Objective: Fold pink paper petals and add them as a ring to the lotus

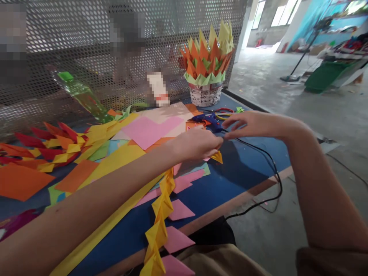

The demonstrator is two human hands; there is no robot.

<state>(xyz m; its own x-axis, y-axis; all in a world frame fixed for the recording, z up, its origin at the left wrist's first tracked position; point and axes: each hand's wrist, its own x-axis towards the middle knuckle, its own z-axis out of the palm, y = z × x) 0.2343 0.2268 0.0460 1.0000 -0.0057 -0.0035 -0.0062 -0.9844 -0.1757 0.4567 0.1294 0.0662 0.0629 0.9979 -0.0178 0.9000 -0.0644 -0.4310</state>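
My left hand (198,145) is closed over the upper end of a folded-paper garland (161,209), yellow along one side with pink points on the other. The garland trails down over the table's front edge toward my lap. A yellow folded tip sticks out beneath my left fingers; their exact grip is hidden. My right hand (250,124) hovers just to the right, palm down, with its fingers apart and nothing seen in them. Right behind my hands lies a blue glue gun (209,119) with a black cord.
A paper-covered basket (205,94) with orange, yellow and green folded points stands at the back. A green-capped bottle (83,97) leans against the perforated metal screen (172,34). Coloured paper sheets (152,128) and a red-orange garland (60,147) spread over the blue table (241,165).
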